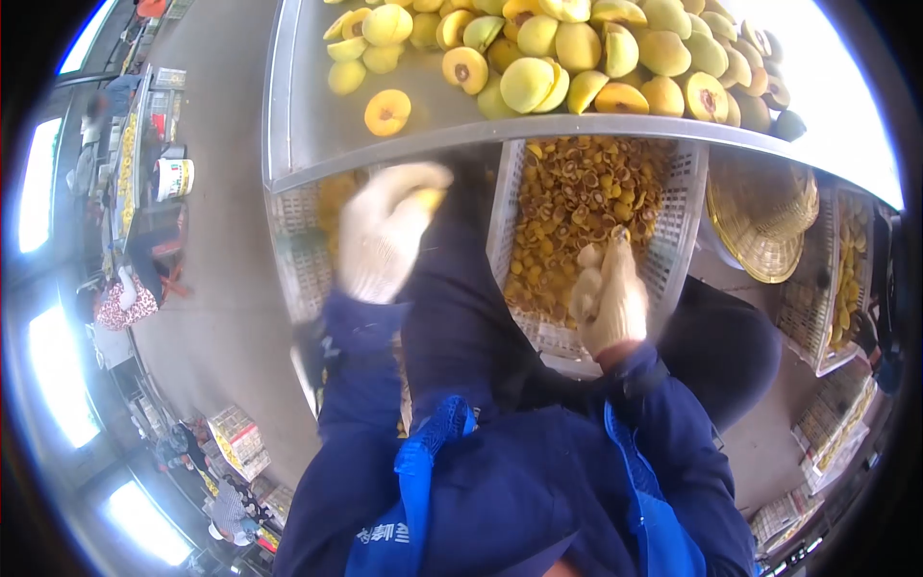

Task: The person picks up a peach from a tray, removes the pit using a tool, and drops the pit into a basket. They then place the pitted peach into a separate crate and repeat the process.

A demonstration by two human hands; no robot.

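Note:
My left hand (385, 236), in a whitish knit glove and slightly blurred, is closed around a piece of yellow peach (430, 199) below the metal tray's edge. My right hand (612, 293), gloved too, is closed over a white plastic crate (685, 207) holding many brown peach pits (577, 202). A small brownish thing shows at its fingertips, too small to name. On the metal tray (336, 135) lies a pile of yellow-green peaches (577, 43), some whole, some cut in half. One peach half (387, 112) lies apart, cut face up.
A second crate (303, 226) stands partly hidden beyond my left hand. To the right are a woven straw hat (769, 216) and a crate of yellow fruit pieces (846, 279). Across the floor at left are a white bucket (175, 179), tables and several people.

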